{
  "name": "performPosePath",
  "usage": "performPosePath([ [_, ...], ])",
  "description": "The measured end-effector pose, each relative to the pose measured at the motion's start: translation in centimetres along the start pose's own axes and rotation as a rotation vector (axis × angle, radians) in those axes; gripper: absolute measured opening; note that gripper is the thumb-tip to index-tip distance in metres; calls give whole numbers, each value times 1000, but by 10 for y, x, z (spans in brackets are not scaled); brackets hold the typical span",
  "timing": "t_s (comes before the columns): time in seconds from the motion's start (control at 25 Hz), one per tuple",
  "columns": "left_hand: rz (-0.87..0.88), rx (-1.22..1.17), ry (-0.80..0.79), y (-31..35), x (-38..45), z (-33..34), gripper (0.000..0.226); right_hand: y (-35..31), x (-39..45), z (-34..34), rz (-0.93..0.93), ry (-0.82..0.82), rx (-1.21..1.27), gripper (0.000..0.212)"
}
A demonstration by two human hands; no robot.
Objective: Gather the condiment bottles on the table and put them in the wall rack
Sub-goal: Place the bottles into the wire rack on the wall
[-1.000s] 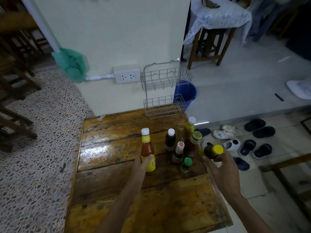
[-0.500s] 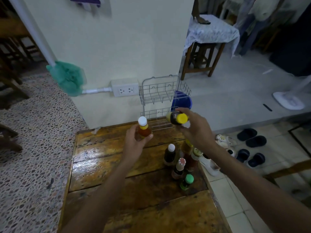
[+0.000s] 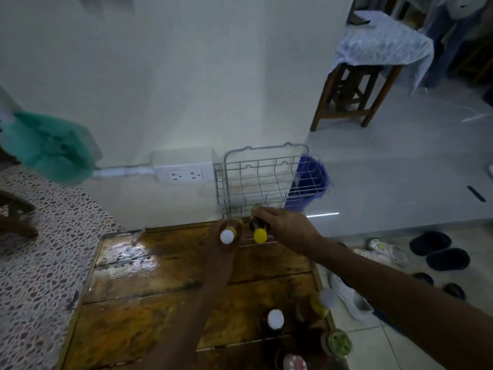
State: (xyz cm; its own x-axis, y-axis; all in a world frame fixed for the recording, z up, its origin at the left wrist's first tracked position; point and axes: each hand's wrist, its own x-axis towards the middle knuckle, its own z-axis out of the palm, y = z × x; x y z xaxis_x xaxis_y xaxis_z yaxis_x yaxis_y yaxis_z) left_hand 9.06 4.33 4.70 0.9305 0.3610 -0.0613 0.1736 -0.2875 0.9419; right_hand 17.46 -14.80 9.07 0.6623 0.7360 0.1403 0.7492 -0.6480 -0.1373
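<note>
My left hand (image 3: 222, 245) grips an orange sauce bottle with a white cap (image 3: 227, 236). My right hand (image 3: 286, 227) grips a dark bottle with a yellow cap (image 3: 260, 235). Both bottles sit side by side at the lower shelf of the wire wall rack (image 3: 262, 180); whether they rest in it I cannot tell. The rack's upper shelf holds nothing. Several other bottles stand on the wooden table (image 3: 160, 303) near its right edge: a dark white-capped one (image 3: 275, 319), a yellow one (image 3: 324, 300), a green-lidded jar (image 3: 339, 342) and a red-and-white cap (image 3: 294, 363).
A white power outlet (image 3: 184, 169) is on the wall left of the rack. A green mop head (image 3: 50, 148) hangs at the left. A blue bucket (image 3: 310, 180) stands behind the rack. Shoes (image 3: 437, 249) lie on the floor to the right; a covered stool (image 3: 373, 62) stands further back.
Both hands lifted their bottles off the table and carried them forward and down to the rack's lower shelf. The camera has moved closer to the wall.
</note>
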Motion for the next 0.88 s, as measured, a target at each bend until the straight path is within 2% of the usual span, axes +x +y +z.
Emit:
performPosePath([
  [0.2, 12, 72, 61, -23, 22, 9, 39, 19, 19, 37, 55, -39, 111, 51],
  [0.36, -41, 242, 19, -39, 46, 9, 58, 25, 41, 59, 260, -74, 341, 39],
  [0.48, -40, 286, -6, -47, 62, 9, 58, 24, 56, 71, 336, -95, 432, 31],
  [0.72, 18, 303, 12, -50, 87, 17, 52, 23, 69, 76, 273, 109, 467, 34],
  [0.88, 56, 242, 40, -55, 90, 20, 47, 22, 72, 78, 289, 129, 494, 40],
])
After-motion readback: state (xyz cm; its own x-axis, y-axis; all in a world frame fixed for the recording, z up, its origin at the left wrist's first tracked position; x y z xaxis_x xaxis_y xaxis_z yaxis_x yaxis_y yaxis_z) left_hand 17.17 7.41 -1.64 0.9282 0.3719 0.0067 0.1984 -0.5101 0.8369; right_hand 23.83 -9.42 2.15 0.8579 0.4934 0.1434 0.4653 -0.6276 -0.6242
